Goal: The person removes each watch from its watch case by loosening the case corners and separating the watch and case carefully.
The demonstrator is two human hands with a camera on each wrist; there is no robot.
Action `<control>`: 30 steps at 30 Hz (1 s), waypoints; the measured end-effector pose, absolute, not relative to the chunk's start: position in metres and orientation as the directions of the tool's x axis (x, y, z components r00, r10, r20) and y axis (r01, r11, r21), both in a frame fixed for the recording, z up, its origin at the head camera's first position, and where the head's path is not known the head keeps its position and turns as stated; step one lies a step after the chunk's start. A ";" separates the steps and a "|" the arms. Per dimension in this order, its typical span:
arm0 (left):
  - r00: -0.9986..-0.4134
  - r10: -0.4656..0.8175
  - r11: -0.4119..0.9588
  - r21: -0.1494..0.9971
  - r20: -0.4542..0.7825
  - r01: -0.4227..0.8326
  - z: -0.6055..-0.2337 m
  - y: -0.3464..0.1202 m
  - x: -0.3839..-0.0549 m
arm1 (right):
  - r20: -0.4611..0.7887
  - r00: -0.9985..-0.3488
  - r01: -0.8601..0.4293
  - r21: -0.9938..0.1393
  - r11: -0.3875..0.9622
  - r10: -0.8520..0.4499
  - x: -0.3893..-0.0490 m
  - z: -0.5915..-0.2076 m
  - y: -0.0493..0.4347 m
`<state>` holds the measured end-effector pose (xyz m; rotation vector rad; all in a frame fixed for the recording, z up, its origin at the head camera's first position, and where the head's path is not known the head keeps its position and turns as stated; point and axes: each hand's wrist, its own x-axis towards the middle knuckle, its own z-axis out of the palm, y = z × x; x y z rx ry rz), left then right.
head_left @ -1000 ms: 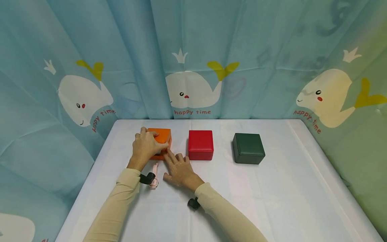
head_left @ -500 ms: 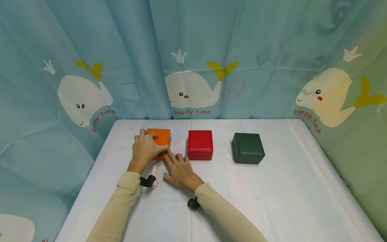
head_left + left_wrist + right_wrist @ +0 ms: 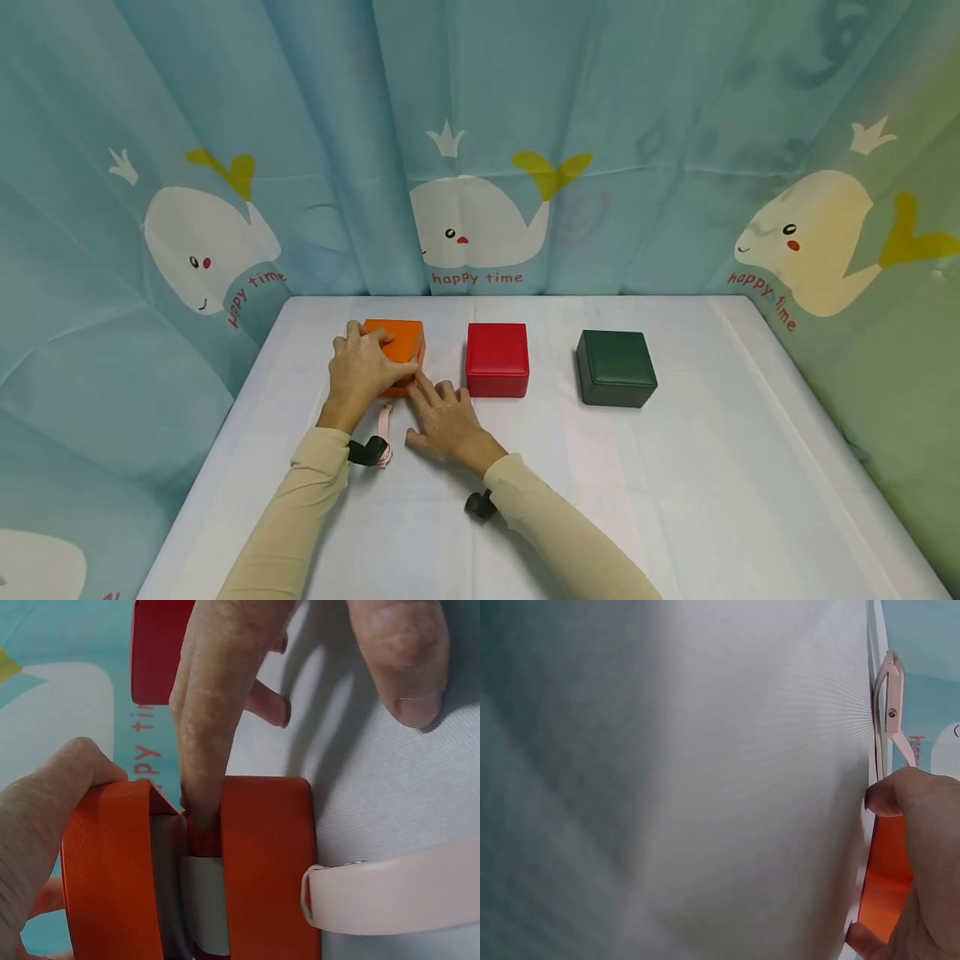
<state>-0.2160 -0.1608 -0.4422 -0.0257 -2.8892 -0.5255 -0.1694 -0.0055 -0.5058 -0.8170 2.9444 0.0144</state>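
Head view, left of center: your left hand [image 3: 360, 367] holds the lid [image 3: 112, 877] of the orange box [image 3: 408, 337] between thumb and fingers, covering the box's left side and much of its front. Left wrist view shows that lid ajar, a narrow gap running up and down the frame between it and the base [image 3: 270, 862], with a pale pad [image 3: 204, 900] inside; the lower edge cuts the box off. Below the box in the head view lies the pink watch [image 3: 384, 421], long axis up and down the frame, strap end toward the box; the black wrist camera [image 3: 367, 451] hides part of its dial. Next, your right hand [image 3: 447, 423] has its fingers spread, one tip in the gap. Near center sits the red box [image 3: 497, 360], closed and square to the frame; farther right, the green box [image 3: 617, 368], closed and slightly turned. You can't see inside either.
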 end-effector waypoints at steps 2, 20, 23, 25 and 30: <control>-0.979 -0.019 0.936 0.348 0.203 0.054 -0.442 -0.160 -0.216 | -0.078 -0.853 -0.516 -0.011 0.856 -0.516 -0.169 -0.505 -0.004; -0.981 -0.019 0.932 0.359 0.195 0.053 -0.447 -0.160 -0.215 | -0.050 -0.838 -0.538 -0.091 0.838 -0.543 -0.167 -0.509 0.006; -0.980 -0.021 0.932 0.360 0.199 0.053 -0.447 -0.160 -0.214 | -0.055 -0.834 -0.543 -0.099 0.834 -0.549 -0.166 -0.508 0.006; -0.980 -0.022 0.932 0.359 0.200 0.053 -0.448 -0.160 -0.214 | -0.064 -0.826 -0.551 -0.115 0.826 -0.560 -0.165 -0.506 0.008; -0.982 -0.038 0.929 0.368 0.183 0.033 -0.450 -0.161 -0.213 | -0.047 -0.793 -0.594 -0.157 0.789 -0.607 -0.159 -0.496 0.018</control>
